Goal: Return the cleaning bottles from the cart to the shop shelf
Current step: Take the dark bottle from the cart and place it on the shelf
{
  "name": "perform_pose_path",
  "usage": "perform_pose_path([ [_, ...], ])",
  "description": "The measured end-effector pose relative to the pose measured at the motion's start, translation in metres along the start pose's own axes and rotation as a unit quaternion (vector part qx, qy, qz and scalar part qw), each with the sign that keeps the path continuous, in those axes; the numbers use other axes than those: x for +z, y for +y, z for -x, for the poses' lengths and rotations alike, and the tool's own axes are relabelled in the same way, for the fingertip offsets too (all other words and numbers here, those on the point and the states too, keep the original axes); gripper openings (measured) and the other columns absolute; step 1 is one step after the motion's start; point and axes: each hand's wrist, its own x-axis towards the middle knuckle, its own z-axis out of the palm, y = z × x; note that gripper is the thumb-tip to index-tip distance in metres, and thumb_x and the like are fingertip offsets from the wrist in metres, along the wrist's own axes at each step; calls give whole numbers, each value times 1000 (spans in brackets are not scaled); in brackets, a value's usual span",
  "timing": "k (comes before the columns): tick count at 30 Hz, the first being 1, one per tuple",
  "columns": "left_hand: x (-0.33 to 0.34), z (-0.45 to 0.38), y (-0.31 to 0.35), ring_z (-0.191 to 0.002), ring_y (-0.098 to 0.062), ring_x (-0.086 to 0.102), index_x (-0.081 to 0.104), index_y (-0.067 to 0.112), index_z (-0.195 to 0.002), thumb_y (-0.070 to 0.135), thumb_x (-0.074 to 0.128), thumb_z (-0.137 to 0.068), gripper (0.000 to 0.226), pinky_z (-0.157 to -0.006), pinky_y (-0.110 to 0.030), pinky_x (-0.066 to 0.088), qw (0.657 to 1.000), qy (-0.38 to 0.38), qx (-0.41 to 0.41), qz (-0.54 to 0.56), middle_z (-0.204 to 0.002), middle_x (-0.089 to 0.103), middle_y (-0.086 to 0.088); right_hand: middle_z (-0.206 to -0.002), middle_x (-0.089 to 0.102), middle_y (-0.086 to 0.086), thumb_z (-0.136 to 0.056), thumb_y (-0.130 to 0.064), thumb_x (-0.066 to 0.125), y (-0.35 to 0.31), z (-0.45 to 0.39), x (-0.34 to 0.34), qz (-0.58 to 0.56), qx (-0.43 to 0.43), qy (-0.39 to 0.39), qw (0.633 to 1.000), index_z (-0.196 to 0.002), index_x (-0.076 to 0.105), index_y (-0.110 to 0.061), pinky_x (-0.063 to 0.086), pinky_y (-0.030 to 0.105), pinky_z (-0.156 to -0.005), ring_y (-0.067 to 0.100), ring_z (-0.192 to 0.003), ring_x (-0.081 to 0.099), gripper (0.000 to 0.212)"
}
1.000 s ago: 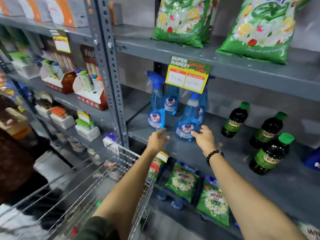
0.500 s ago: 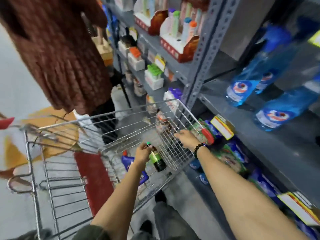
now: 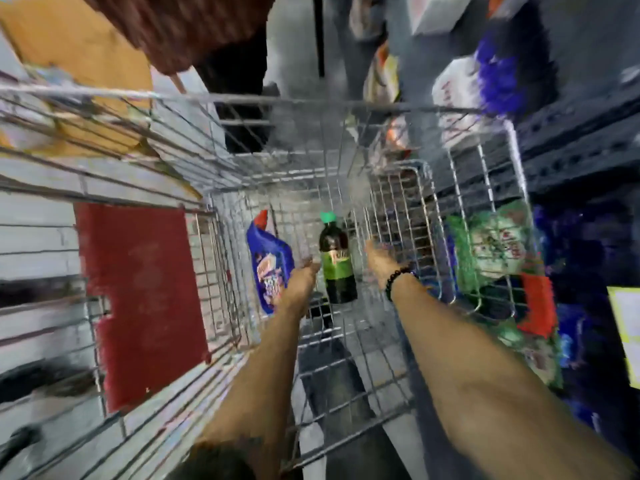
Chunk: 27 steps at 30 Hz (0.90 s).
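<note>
I look down into a wire cart point(image 3: 346, 102). A dark bottle point(image 3: 337, 268) with a green cap and green label lies in the basket. My left hand point(image 3: 302, 279) presses against the bottle's left side at the label, fingers curled on it. A blue bottle point(image 3: 269, 268) with a red tip lies just left of that hand. My right hand point(image 3: 379, 258), with a black bead bracelet at the wrist, reaches in to the right of the dark bottle, fingers apart and empty. The frame is blurred by motion.
A red flap point(image 3: 145, 292) sits at the cart's left. Green detergent bags point(image 3: 495, 251) and grey shelf edges point(image 3: 581, 147) are to the right, outside the wire wall. A person in a dark red garment point(image 3: 187, 26) stands beyond the cart.
My view has swung from the shelf down into the cart. Both hands left the blue spray bottles; my right hand came off the cart rim and reached in beside the dark bottle.
</note>
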Motion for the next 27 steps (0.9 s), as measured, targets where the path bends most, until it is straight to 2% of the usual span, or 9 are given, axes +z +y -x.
perform_pose_path([
  [2, 9, -9, -3, -117, -28, 46, 43, 18, -131, 16, 39, -96, 35, -87, -38, 45, 1000, -7, -5, -2, -129, 50, -12, -138, 42, 13, -92, -57, 24, 9, -16, 5, -13, 6, -6, 1000, -144, 27, -11, 42, 35, -91, 25, -99, 52, 70],
  [5, 18, -21, -6, -129, -34, 45, 45, 5, -132, 14, 38, -96, 38, -110, -48, 36, 1000, 2, -10, -5, -140, 48, -20, -104, 40, 5, -93, -56, 23, 14, -27, 15, -28, 5, -6, 1000, -117, 52, -19, 36, 30, -74, 9, -63, 32, 53],
  [7, 19, -22, -6, -120, -30, 52, 45, 8, -133, 15, 39, -96, 38, -107, -45, 38, 1000, -3, -12, -6, -136, 52, -18, -113, 45, 4, -95, -53, 24, 12, -29, 19, -36, 1, -11, 999, -95, 50, -26, 35, 27, -74, 10, -75, 41, 38],
  [10, 11, -15, -4, -107, -26, 51, 40, 17, -135, 12, 37, -96, 40, -99, -49, 39, 999, -42, -29, 8, -119, 55, -11, -141, 45, 15, -98, -44, 27, 14, -26, 16, -75, 13, -37, 996, -129, 47, -14, 42, 40, -97, 28, -120, 49, 48],
  [14, -8, 8, 6, -117, -29, 50, 41, 20, -134, 12, 41, -95, 40, -86, -47, 47, 995, -97, -23, 28, -123, 54, -8, -136, 52, 15, -97, -33, 36, 9, -1, 5, -75, 1, -62, 995, -126, 50, -15, 41, 50, -104, 34, -124, 49, 37],
  [18, -25, 43, 37, -118, -27, 51, 43, 21, -134, 15, 45, -94, 41, -87, -50, 48, 985, -171, 15, 2, -123, 57, -5, -129, 55, 11, -95, -29, 47, -1, 45, -6, -130, -76, -96, 984, -105, 52, -18, 46, 48, -98, 29, -111, 56, 15],
  [21, -35, 76, 72, -118, -27, 50, 43, 19, -134, 16, 47, -93, 41, -98, -55, 43, 974, -214, 60, -48, -120, 57, -5, -124, 55, 9, -91, -29, 55, -12, 96, -22, -145, -147, -108, 972, -114, 50, -14, 49, 42, -92, 26, -108, 56, 29],
  [24, -37, 124, 113, -102, -22, 56, 47, 23, -127, 15, 46, -94, 34, -79, -43, 53, 952, -266, 122, -91, -109, 58, -3, -112, 59, 5, -87, -27, 61, -22, 163, -39, -186, -213, -87, 955, -126, 47, -14, 52, 33, -76, 21, -97, 58, 43],
  [27, -34, 183, 153, -81, -16, 55, 49, 26, -117, 13, 45, -94, 27, -60, -30, 57, 915, -333, 183, -134, -96, 58, -1, -82, 69, -6, -90, -24, 57, -25, 241, -56, -228, -308, -100, 918, -104, 58, -23, 52, 24, -57, 6, -68, 65, 14],
])
